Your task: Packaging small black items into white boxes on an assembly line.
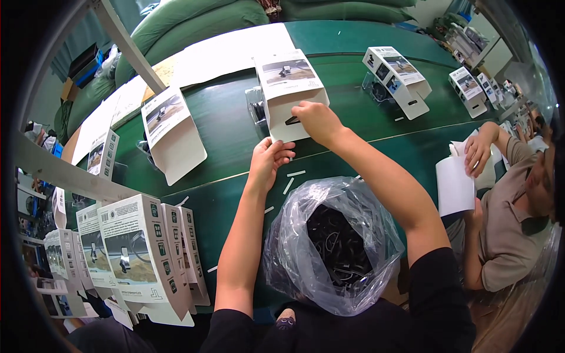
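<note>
White box flap (279, 123), under right fingers (302, 110), against left fingers (285, 154)

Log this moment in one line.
right hand: at flap of white box | left hand: at flap's edge | clear bag: holds black pieces

carton (289, 73) on table (347, 88) beyond bag (294, 250), other cartons (166, 117) left and right

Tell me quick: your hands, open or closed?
Left hand: half-curled at the white box flap; grip unclear.
Right hand: curled at that flap; can't tell if gripping.
</note>
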Action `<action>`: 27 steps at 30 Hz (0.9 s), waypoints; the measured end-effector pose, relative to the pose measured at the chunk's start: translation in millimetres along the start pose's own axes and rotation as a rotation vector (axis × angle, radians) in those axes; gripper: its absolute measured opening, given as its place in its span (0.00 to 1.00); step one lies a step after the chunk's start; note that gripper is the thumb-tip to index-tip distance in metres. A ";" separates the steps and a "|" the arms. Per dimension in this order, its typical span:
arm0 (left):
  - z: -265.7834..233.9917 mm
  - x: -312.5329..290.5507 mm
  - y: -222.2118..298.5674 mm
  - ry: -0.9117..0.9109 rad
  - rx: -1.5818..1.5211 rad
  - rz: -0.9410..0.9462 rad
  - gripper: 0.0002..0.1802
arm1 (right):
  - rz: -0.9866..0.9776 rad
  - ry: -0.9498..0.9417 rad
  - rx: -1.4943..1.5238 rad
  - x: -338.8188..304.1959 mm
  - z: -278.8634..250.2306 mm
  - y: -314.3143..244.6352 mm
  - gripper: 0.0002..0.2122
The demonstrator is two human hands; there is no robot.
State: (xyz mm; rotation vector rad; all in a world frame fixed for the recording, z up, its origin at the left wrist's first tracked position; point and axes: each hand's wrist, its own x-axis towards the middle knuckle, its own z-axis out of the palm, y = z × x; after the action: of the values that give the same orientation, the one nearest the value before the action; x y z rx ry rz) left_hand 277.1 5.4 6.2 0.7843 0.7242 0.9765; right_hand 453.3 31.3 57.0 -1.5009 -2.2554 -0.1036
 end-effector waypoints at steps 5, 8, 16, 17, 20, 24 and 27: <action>2.0 1.4 -13.6 -0.031 -0.026 -0.042 0.09 | -0.174 0.034 -0.170 -22.4 12.3 22.9 0.02; 3.4 8.4 -7.3 -0.039 0.032 -0.122 0.17 | -0.198 0.139 -0.129 -32.7 -13.5 18.4 0.06; -48.7 -31.5 1.5 0.236 -0.091 0.109 0.19 | -0.463 -0.504 0.110 -177.7 -103.5 -84.9 0.06; -49.1 -33.7 2.3 0.236 -0.089 0.117 0.19 | -0.469 -0.499 0.107 -184.7 -95.2 -86.2 0.06; -62.2 -43.1 5.5 0.336 -0.287 0.249 0.16 | -0.534 -0.470 0.047 -187.2 -75.3 -89.0 0.06; -82.1 -48.1 14.2 0.405 -0.355 0.373 0.13 | -0.593 -0.430 0.094 -168.4 -92.5 -101.8 0.05; -92.1 -60.4 14.0 0.478 -0.288 0.419 0.12 | -0.213 -0.335 0.448 -136.1 -134.0 -114.8 0.08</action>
State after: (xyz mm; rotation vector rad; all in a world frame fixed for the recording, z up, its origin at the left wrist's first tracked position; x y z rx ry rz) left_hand 172.7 -22.3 -19.6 0.4546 0.8170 1.6432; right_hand 435.8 -172.5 145.1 -1.1012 -2.4704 0.5929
